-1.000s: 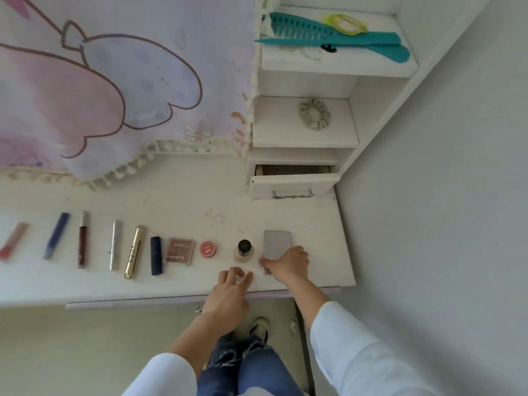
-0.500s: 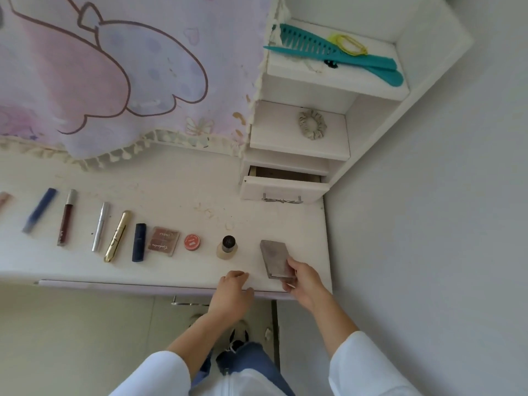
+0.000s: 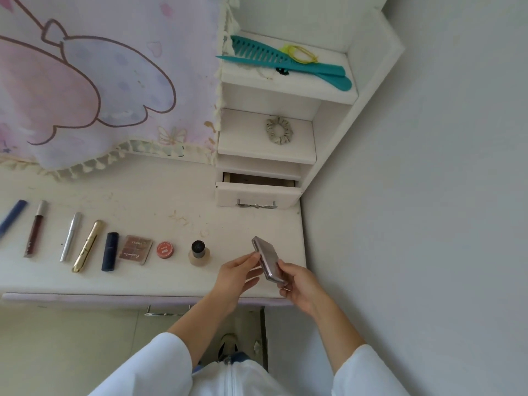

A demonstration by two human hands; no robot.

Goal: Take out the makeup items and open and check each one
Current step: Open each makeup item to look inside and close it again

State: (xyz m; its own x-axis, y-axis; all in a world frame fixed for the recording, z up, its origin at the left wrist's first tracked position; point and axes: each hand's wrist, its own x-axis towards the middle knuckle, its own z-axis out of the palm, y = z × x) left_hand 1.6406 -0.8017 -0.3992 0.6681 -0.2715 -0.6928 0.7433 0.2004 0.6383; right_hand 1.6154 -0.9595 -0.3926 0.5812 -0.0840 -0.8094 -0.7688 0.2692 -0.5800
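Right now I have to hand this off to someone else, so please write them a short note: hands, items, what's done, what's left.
The right hand grips the lower end of the grey compact, held tilted above the desk. The left hand pinches its left edge. The compact looks closed.
On the desk in a row, all capped or closed: blue tube, dark red gloss, silver tube, gold tube, navy lipstick, brown palette, red tin, foundation bottle. The small drawer stands open.
Done: the items are out. Whether the row was checked cannot be told.
Left: open and check the compact, then set it down.
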